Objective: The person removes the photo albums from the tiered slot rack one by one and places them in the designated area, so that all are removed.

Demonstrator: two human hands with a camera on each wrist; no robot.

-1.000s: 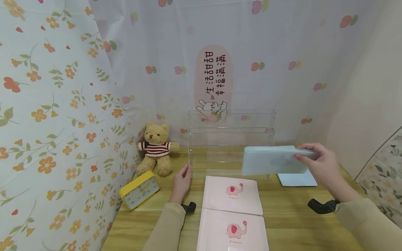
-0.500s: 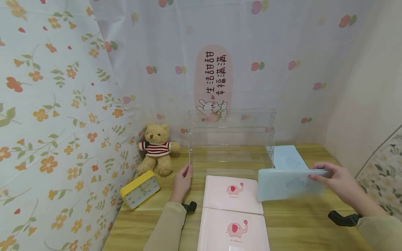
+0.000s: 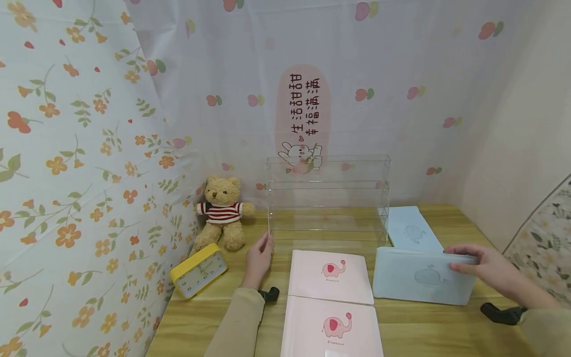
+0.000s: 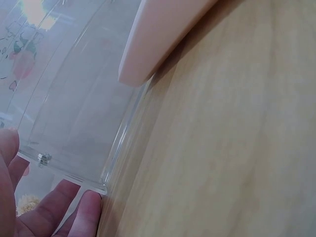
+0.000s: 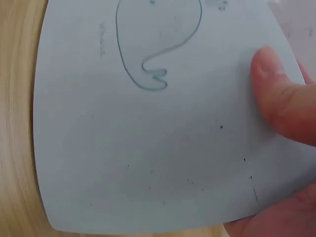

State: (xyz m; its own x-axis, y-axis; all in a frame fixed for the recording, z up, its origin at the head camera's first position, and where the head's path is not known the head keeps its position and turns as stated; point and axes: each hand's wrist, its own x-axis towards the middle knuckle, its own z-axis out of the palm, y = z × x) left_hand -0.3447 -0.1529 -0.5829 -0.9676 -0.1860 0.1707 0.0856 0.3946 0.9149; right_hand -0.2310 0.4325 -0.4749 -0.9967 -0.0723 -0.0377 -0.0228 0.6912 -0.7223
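My right hand (image 3: pixel 484 267) holds a light blue notebook (image 3: pixel 424 280) with a whale outline by its far right corner. In the right wrist view the thumb (image 5: pixel 281 98) presses on the cover while fingers go underneath. Another blue whale notebook (image 3: pixel 412 228) lies behind it on the table. My left hand (image 3: pixel 258 260) grips the lower left side of a clear acrylic rack (image 3: pixel 327 193); in the left wrist view its fingers (image 4: pixel 86 215) lie around the panel's edge. Two pink elephant notebooks (image 3: pixel 332 322) lie in front of the rack, one nearer than the other.
A yellow clock (image 3: pixel 198 270) stands at the left of the wooden table (image 3: pixel 428 337). Behind it sits a teddy bear (image 3: pixel 223 210) in a striped sweater. Patterned cloth (image 3: pixel 357 49) hangs behind and along the left. A pale wall rises at the right.
My right hand has moved right and toward me, lowering the blue notebook from beside the rack down to the right of the pink notebooks. My left hand stays at the rack.
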